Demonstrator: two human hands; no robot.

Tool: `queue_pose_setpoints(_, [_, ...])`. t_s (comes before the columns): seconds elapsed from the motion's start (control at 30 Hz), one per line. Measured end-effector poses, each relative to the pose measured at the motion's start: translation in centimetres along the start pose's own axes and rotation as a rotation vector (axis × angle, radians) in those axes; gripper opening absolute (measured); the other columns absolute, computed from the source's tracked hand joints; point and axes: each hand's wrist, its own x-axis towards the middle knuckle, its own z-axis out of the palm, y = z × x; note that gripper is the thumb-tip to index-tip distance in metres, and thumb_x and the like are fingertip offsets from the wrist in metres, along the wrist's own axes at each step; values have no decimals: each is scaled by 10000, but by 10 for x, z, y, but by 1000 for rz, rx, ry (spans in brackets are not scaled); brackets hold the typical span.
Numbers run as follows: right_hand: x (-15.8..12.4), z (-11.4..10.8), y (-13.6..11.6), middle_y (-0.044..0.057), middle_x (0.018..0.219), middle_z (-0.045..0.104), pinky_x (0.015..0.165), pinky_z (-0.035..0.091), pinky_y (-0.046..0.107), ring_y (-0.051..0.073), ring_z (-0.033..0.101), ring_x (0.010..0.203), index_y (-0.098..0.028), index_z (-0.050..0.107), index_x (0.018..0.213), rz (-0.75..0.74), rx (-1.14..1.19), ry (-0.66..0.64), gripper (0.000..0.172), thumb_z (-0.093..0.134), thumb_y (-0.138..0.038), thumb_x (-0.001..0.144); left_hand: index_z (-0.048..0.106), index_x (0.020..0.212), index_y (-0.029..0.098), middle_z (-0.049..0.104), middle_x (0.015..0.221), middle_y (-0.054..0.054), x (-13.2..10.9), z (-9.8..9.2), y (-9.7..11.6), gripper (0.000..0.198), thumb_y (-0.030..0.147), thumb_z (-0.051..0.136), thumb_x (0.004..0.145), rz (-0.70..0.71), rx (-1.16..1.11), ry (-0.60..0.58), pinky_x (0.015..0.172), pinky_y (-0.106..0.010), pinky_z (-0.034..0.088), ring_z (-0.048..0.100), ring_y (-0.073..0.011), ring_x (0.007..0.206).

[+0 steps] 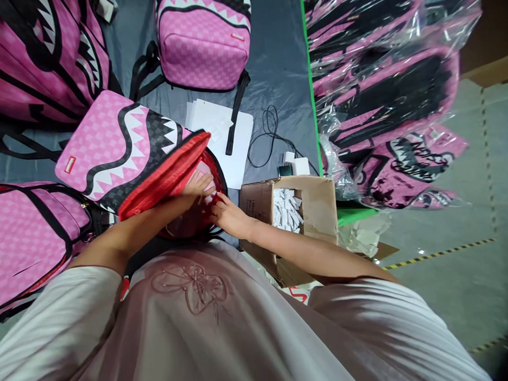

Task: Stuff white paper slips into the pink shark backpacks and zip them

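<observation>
A pink checked backpack (111, 145) with a black-and-white zigzag shark-tooth band lies in front of me, its mouth unzipped and its red lining (166, 179) showing. Inside the opening, my left hand (199, 186) lies with fingers stretched over something pale pink, which I cannot make out clearly. My right hand (232, 216) is at the near right rim, its bent fingers closed on the red lining. Part of the bag's inside is hidden behind my left forearm.
More pink backpacks (205, 56) lie around the table (274, 56). White sheets (241, 135), a black cable (272, 131) and a cardboard box (319, 202) of small white packets (287, 210) are to the right. Plastic-wrapped backpacks (392, 97) are stacked beyond the green table edge.
</observation>
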Motion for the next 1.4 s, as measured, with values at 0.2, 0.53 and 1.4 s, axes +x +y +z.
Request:
queue_pose_setpoints(0.2, [-1,4,0,134,1002,692,900,453,399,261,575,978,-145,758,1083,8,41,-15,301,463,-201,1059,575,1442,177,391,1637,-171,11,4,0,516,91,485,941,7,2,6,1262,-653,211,301,-353,1554])
queue_pose_setpoints(0.53, [-1,2,-1,158,1041,697,872,429,391,267,570,995,-133,754,1108,30,71,-46,290,473,-173,1048,431,1553,114,114,1693,-275,11,-7,-2,735,119,623,843,-133,-27,-24,1205,-739,172,108,-440,1585])
queue_pose_setpoints(1.4, [-5,-11,-3,142,1044,756,1203,232,448,250,642,1082,-121,681,1184,92,87,-169,312,445,-70,987,577,1444,163,415,1619,-207,-66,38,11,813,411,763,692,174,-72,-112,1270,-587,110,268,-399,1556])
